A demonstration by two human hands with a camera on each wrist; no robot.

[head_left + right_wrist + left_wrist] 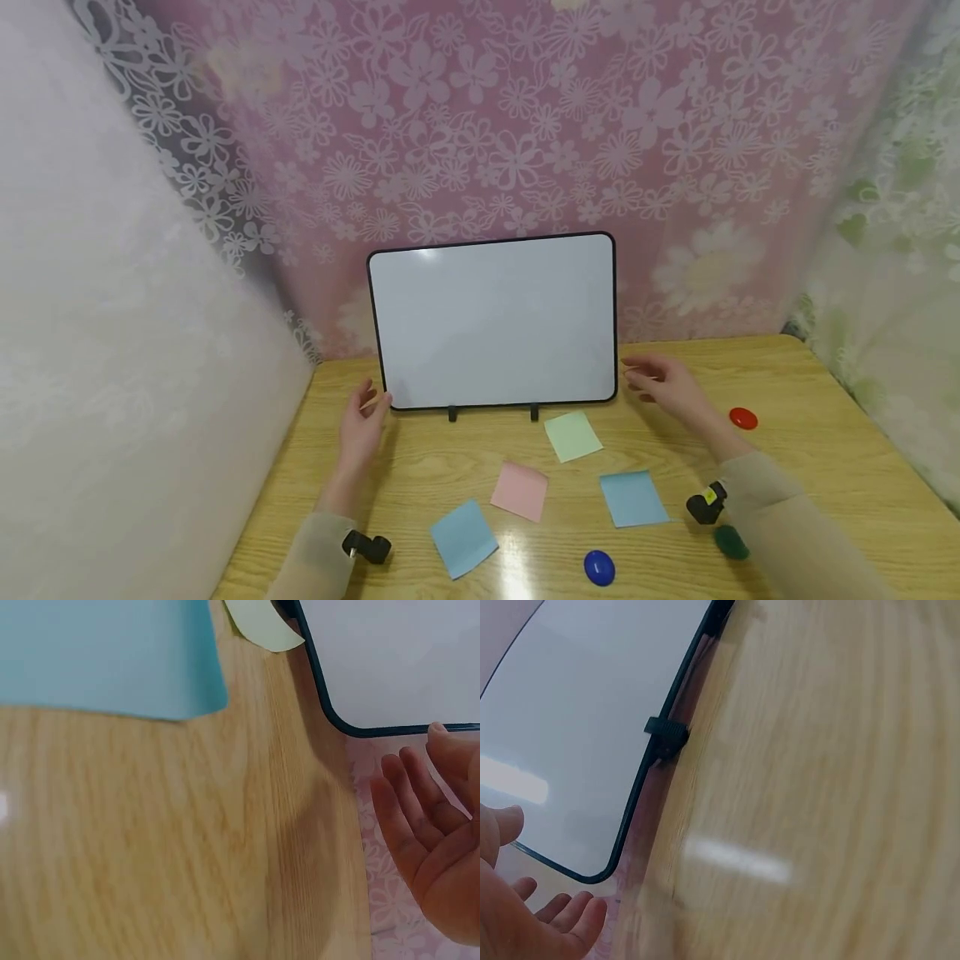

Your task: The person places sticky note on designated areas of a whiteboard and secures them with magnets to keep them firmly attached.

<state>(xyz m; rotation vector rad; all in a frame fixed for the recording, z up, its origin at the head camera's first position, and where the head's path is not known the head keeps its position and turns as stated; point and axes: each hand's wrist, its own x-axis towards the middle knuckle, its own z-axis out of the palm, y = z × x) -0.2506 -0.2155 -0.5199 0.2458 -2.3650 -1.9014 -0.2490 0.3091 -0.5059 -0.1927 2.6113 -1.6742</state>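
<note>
Floral curtain [525,125] in pink and white wraps the back and sides, with a pale wooden table [825,467] below it. Upright at the table's back edge stands the whiteboard [495,321], blank, on two small black feet. Left hand [362,425] sits just beside its lower left corner, fingers relaxed and spread, gripping nothing; right hand [667,387] mirrors it beside the lower right corner, palm loose, also holding nothing. In front lie sticky notes: green note [573,436], pink note [520,490], two blue notes [633,498]. Red magnet [742,418], blue magnet [599,567] and green magnet [731,542] dot the right side
</note>
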